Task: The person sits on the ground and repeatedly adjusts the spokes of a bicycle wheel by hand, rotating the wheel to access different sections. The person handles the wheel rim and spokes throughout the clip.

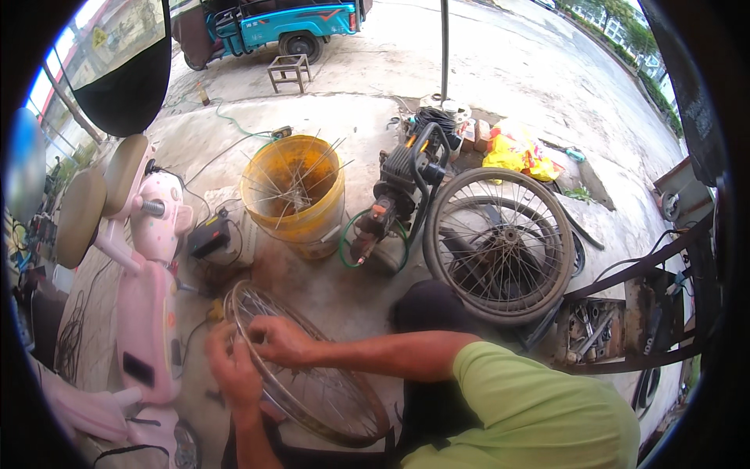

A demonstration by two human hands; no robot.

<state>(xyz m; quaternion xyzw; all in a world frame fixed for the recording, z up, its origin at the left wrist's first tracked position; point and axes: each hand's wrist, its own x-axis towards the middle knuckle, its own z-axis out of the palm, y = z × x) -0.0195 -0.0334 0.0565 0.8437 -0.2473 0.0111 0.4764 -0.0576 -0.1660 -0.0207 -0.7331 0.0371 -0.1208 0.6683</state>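
Observation:
A spoked bicycle wheel rim (294,412) without a tyre leans at a slant in front of my knees, its metal dull and worn. At its upper left edge, my left hand (234,371) has its fingers bent up against the outer side of the rim. My right hand (283,341) reaches across from the right and is closed at the inner side, thumb and fingers pinched beside the same edge. Whatever small piece lies between those right fingertips is hidden. Thin spokes run below both hands toward the hub area.
A yellow bucket (332,211) holding loose spokes stands ahead. Right of it are an air compressor (398,176) and tyred wheels (562,285). A pink scooter (144,328) is close on the left. Wrenches lie in a metal tray (617,328) at right; a blue three-wheeler (293,25) is parked beyond.

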